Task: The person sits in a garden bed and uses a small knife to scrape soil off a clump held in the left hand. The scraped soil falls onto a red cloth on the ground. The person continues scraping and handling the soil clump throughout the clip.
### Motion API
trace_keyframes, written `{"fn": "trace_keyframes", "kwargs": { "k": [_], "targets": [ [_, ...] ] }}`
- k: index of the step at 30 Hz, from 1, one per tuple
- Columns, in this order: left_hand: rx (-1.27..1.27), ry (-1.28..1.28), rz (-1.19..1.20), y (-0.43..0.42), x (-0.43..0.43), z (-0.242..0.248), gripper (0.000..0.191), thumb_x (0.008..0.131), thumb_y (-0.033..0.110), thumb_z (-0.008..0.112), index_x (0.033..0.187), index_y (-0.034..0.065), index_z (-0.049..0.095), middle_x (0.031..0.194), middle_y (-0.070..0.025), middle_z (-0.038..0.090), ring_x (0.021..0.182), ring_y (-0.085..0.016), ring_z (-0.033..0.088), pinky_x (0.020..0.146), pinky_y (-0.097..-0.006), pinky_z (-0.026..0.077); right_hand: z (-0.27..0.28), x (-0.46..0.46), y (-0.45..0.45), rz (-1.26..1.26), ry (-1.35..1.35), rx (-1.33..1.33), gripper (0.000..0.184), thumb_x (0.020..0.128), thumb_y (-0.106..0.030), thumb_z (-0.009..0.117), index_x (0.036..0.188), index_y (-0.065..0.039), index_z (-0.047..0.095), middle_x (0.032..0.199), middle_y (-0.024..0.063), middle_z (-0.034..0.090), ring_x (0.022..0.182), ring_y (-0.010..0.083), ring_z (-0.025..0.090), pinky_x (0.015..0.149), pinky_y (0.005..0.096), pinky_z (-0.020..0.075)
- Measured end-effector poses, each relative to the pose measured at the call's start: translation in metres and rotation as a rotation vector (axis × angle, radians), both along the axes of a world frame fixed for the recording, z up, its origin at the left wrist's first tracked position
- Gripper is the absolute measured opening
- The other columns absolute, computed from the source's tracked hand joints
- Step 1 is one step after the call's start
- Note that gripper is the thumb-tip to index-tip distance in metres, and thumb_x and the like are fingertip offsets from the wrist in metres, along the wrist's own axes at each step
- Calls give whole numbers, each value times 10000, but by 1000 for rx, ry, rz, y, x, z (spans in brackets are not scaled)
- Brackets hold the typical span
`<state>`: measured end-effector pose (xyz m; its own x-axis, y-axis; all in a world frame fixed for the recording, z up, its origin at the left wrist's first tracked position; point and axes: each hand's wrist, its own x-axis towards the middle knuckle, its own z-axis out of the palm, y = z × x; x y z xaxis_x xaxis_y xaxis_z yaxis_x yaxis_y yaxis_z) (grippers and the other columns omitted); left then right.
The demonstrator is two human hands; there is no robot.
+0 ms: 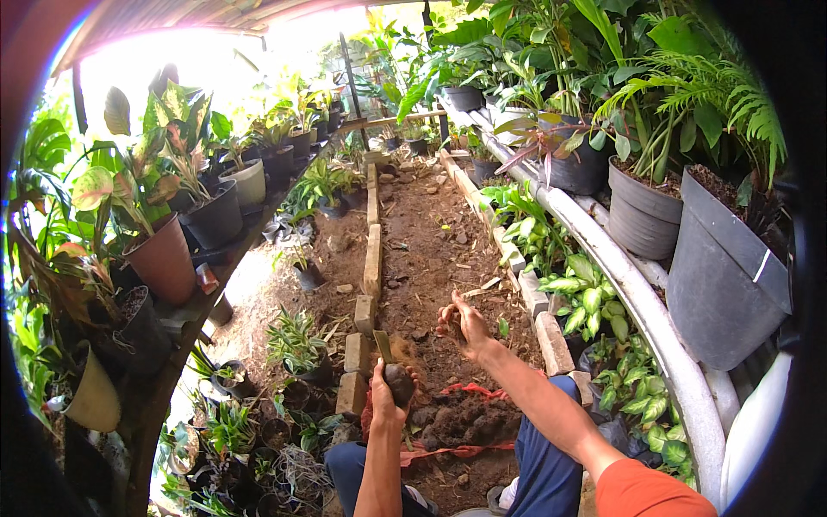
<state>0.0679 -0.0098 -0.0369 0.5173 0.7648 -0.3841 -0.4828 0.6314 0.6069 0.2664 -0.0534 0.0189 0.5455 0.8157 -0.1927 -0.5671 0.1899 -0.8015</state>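
Observation:
My left hand (389,402) is wrapped around a dark ball of soil or coir (399,384). A short yellow-green stem or cut leaf (384,345) stands up from the ball's far side. My right hand (466,327) is raised over the dirt path, apart from the ball, with fingers spread and slightly curled. Dark specks like soil cling to its palm. Between my knees a heap of dark, clumpy potting soil (465,417) lies on a red plastic sheet (420,456).
Brick edging lines the path on the left (372,258) and right (554,342). Potted plants crowd a left bench, including a terracotta-coloured pot (163,262). Along the right runs a pale pipe rail (620,258), with a large dark pot (723,278) beyond it. Small variegated plants (297,342) grow low down.

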Motion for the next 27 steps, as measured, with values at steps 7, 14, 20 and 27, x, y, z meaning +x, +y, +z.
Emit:
{"fn": "trace_keyframes", "kwargs": {
  "k": [7,14,20,27],
  "targets": [
    [-1,2,6,-1,-1,2,477,970,479,512,1029,8,557,860,-133,649,723,-250,645,637,-355,567,11,1,-11,-53,-110,-42,487,991,-459,515,668,-94,528,587,38,515,481,148,509,419,296,398],
    [-13,9,14,-2,1,3,443,980,469,498,972,33,577,819,-113,658,699,-228,659,619,-348,568,2,3,-4,14,-74,-1,536,1001,-472,483,617,-98,487,556,41,482,436,160,440,427,315,383],
    [33,2,-32,-3,-2,4,458,974,474,517,1037,21,545,845,-137,656,691,-253,664,617,-355,588,7,-3,-9,-234,-704,-147,696,1015,-519,400,513,-57,535,458,20,445,444,159,453,555,321,400],
    [-18,-94,-24,-7,5,5,428,963,460,560,1061,45,529,905,-146,654,831,-261,671,751,-399,601,15,-5,-10,-246,-824,-212,739,1013,-511,430,460,-36,552,442,58,514,463,166,516,550,336,431]
  ]
}}
